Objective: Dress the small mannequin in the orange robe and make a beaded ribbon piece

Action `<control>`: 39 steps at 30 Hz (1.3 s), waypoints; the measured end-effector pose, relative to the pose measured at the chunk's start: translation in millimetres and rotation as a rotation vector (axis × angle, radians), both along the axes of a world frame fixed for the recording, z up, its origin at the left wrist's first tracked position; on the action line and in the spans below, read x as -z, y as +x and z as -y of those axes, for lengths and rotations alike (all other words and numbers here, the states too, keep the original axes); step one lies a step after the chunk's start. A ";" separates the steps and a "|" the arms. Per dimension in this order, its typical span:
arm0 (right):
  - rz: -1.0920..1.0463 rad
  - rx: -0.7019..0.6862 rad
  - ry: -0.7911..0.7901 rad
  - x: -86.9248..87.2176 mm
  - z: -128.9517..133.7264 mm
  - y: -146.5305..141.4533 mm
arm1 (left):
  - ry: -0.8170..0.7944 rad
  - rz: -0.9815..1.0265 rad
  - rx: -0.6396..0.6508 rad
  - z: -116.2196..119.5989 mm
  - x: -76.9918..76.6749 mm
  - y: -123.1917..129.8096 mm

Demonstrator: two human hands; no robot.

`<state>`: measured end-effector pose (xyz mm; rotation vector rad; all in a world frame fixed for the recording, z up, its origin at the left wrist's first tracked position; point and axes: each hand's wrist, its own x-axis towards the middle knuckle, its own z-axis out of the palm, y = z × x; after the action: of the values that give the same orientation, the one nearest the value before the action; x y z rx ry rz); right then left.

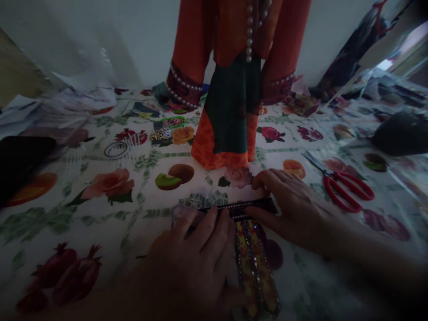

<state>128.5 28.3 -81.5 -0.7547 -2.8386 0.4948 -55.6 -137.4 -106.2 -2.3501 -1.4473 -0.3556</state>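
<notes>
A dark narrow band [236,206] edged with a row of small pearl-like beads lies crosswise on the table. Two yellow-and-red patterned strips [257,263], trimmed with shiny beads, hang down from it toward me. My left hand [200,249] is spread flat, its fingertips pressing on the band's left part; a piece of clear plastic or sheer material [180,211] shows beside them. At the band's right end, my right hand [290,205] grips it between thumb and bent forefinger. The undersides of both hands are hidden.
A doll-like orange and green garment [230,111] with bead trim stands behind. Red-handled scissors [344,183] lie to the right, a black object [401,133] beyond. At left are a dark flat object [23,165], a ring-shaped roll [115,150] and bead packets [161,134].
</notes>
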 end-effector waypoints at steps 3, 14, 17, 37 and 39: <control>0.010 -0.014 0.029 7.4 -0.3 -1.2 | -0.010 -0.008 -0.014 1.2 -0.4 0.0; -0.064 -0.120 -0.104 -13.4 -3.1 1.5 | -0.046 -0.001 -0.018 0.9 -6.8 2.1; -0.075 -0.269 -0.173 -12.8 3.9 -1.1 | -0.054 -0.015 -0.013 0.7 -8.2 1.1; 0.054 -0.406 0.171 -18.1 -2.6 7.7 | -0.097 -0.078 -0.012 4.2 -18.0 4.0; 0.023 -0.342 0.100 -15.3 -2.9 4.2 | -0.123 -0.069 0.012 8.0 -20.7 7.2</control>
<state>132.6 31.3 -66.2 -0.2582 -2.9982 0.3847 -48.4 -145.4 -85.5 -2.4425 -1.4612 -0.1911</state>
